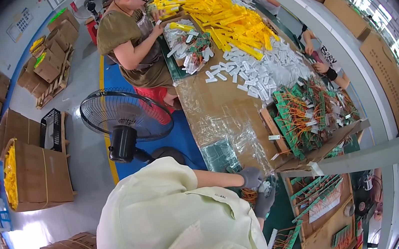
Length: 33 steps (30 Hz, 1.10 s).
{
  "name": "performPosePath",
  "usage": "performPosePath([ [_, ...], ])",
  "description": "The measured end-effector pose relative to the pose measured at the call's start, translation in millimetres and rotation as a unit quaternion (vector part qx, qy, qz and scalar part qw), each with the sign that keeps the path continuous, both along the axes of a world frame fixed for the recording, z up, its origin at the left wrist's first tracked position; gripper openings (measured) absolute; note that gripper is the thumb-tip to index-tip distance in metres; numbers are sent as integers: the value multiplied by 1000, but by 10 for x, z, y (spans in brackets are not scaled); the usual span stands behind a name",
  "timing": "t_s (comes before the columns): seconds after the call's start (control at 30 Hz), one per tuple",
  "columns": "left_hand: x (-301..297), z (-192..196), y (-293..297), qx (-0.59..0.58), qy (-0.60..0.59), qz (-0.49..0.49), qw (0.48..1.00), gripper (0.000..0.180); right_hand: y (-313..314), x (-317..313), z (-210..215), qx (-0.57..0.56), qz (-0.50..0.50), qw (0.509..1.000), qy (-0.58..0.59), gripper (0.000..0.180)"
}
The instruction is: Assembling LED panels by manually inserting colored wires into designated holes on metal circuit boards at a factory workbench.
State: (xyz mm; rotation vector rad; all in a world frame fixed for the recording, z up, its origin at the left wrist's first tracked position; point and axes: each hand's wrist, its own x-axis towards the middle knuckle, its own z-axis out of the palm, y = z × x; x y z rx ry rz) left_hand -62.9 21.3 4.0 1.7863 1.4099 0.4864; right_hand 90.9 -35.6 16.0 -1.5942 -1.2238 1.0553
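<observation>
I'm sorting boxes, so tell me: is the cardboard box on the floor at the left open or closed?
Open. The cardboard box has its top flap raised, and yellow parts show inside along its left edge.

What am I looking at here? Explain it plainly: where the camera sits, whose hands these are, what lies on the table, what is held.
There is no machine here. One wide fisheye camera on a person's head looks down, so straight edges bend. The pale yellow sleeve appears to be that person's own. Their left hand and right hand, both in grey gloves, meet over a small pale part; the grip is too small to make out. The long table carries yellow strips, white pieces and green boards with orange wires. A co-worker in an olive top works further along, beside a floor fan.
</observation>
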Motion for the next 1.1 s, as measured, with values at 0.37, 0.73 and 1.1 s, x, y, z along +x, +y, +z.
performPosePath([
  [0.37,-139,-117,40,-188,-121,15,975,29,65,167,-21,-41,76,989,118,18],
  [0.73,-17,-309,107,-133,-299,-109,939,24,11,462,-107,-223,122,808,531,35],
  [1.1,176,144,40,75,58,-66,993,20,-73,-15,-10,108,-21,927,-358,22],
])
